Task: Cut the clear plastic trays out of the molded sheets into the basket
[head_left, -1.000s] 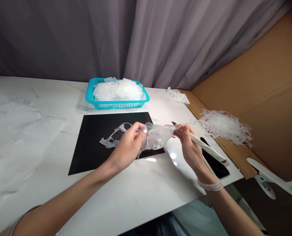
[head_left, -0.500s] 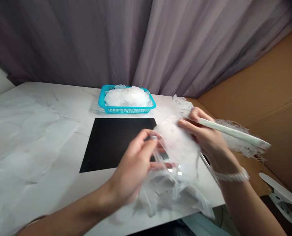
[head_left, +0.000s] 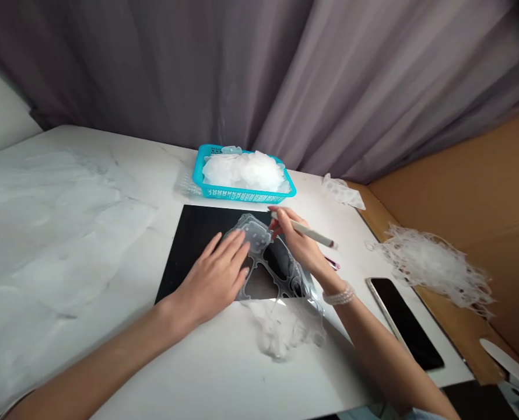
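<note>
On a black mat [head_left: 193, 233] lies a thin clear plastic sheet [head_left: 259, 236] with cut-out gaps and lacy strips. My left hand [head_left: 218, 274] rests flat on the sheet's left part, fingers stretched out. Between the fingers of my right hand [head_left: 297, 236] is a slim white pen-shaped tool [head_left: 314, 234], its dark tip pointing up and left above the sheet's right edge. Whether that tip is a blade or a nib I cannot tell. Crumpled translucent strips [head_left: 281, 329] hang off the mat toward me.
Behind the mat stands a blue basket [head_left: 248, 195] heaped with white translucent pieces. Large translucent sheets [head_left: 45, 245] cover the left. At right lie a phone [head_left: 406, 321], a tangled pile of plastic scraps [head_left: 434, 262] and a small perforated piece [head_left: 343, 192], beside a cardboard wall [head_left: 473, 181].
The plastic sheet has come down from between my hands onto the mat. My left hand has flattened on it. The tool has swung from pointing away to over the sheet.
</note>
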Motion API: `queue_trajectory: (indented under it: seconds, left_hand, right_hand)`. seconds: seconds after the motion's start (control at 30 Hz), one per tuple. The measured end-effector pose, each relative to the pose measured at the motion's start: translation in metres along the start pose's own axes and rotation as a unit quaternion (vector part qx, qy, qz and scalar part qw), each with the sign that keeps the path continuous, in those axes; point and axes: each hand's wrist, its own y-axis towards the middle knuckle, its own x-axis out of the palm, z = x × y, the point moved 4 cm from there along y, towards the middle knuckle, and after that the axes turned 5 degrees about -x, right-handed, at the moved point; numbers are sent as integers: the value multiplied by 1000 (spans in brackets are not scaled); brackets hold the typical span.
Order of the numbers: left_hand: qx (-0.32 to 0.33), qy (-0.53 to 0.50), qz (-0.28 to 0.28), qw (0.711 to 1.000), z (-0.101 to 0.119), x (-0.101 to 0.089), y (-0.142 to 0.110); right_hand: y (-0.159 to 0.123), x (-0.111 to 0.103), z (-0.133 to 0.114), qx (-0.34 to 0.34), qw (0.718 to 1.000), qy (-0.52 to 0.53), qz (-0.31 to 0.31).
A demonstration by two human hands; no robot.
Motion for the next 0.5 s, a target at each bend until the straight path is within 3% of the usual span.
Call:
queue_trajectory:
  seconds: [0.07, 0.17, 0.5]
  left_hand:
    - [33, 19, -45, 998, 3, 12, -5]
    - [30, 43, -60, 997, 2, 23, -10]
    - [42, 24, -57, 997, -4, 23, -4]
  right_hand:
    - [-9, 9, -1, 15, 999, 11, -31]
    - [-18, 23, -2, 31, 996, -18, -78]
    - [-20, 38, -15, -40, 980, -156, -115]
